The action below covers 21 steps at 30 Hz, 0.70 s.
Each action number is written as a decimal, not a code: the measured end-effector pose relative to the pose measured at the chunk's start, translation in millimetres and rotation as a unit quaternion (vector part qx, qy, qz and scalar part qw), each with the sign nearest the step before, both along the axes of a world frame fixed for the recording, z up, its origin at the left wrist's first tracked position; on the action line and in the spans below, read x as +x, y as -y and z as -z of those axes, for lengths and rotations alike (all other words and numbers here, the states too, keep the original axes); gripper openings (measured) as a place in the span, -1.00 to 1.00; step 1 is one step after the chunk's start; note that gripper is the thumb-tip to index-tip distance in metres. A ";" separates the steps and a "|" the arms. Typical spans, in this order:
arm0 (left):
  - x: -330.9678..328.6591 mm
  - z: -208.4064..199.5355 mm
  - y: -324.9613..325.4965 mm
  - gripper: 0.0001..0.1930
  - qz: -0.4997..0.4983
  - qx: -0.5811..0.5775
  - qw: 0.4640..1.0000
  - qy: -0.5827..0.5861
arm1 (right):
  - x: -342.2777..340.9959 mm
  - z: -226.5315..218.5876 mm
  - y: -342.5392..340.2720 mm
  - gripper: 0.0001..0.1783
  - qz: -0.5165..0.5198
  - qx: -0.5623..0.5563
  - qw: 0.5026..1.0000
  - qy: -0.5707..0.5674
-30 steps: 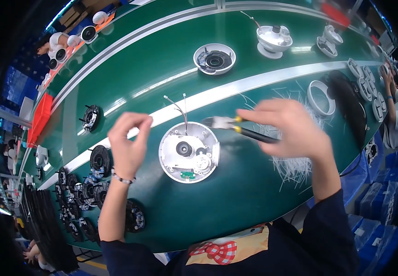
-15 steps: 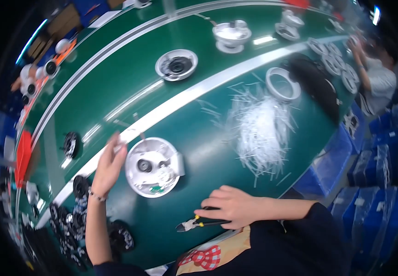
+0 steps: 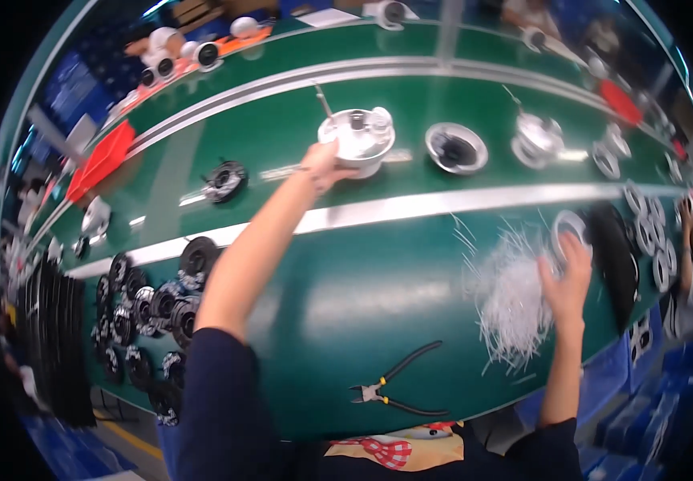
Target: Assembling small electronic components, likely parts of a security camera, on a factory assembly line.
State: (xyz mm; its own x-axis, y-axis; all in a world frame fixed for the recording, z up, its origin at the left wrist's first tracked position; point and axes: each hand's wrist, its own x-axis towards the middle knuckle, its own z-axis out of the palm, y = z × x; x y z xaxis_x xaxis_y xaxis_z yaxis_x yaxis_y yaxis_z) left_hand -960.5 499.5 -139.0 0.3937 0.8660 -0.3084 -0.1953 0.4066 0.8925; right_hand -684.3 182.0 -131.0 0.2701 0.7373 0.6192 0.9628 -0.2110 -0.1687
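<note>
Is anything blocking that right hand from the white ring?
Nothing visible. The right hand is at the white ring, its fingers overlapping the lower part; blur hides whether they touch. The loose pile of thin white strips lies just to the left.

Mid table (image 3: 338, 337): room for a hand to pass btwn black parts (image 3: 123, 325) (L) & white strips (image 3: 515, 301) (R); pliers (image 3: 372, 393) block nr front edge; white ring (image 3: 568, 218) just past strips.

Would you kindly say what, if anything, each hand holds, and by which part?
Left hand: the white housing, by its near left side. Right hand: blurred at the white ring; hold unclear.
</note>
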 end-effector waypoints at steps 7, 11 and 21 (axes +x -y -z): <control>-16.7 -6.8 -15.7 -0.17 -0.011 -0.045 0.982 -0.184 | 49.1 41.1 -25.8 -0.50 0.190 -0.103 0.976 -0.007; -94.6 -26.2 -48.0 -0.28 0.008 0.133 0.936 -0.327 | 61.9 26.6 -26.2 -0.70 0.173 -0.158 0.971 -0.043; -245.0 61.6 -119.9 -0.28 -0.103 0.214 0.706 -0.667 | -32.4 -4.6 -48.5 -0.90 -0.133 0.072 0.988 0.023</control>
State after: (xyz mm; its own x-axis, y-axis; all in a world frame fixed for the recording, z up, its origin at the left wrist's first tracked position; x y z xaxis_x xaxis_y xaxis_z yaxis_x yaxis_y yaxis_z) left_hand -1205.5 619.3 -200.7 -0.1469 0.9889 0.0211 0.9197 0.1287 0.3708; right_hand -716.7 230.5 -126.4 0.0471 0.6812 0.7306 0.9884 0.0738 -0.1325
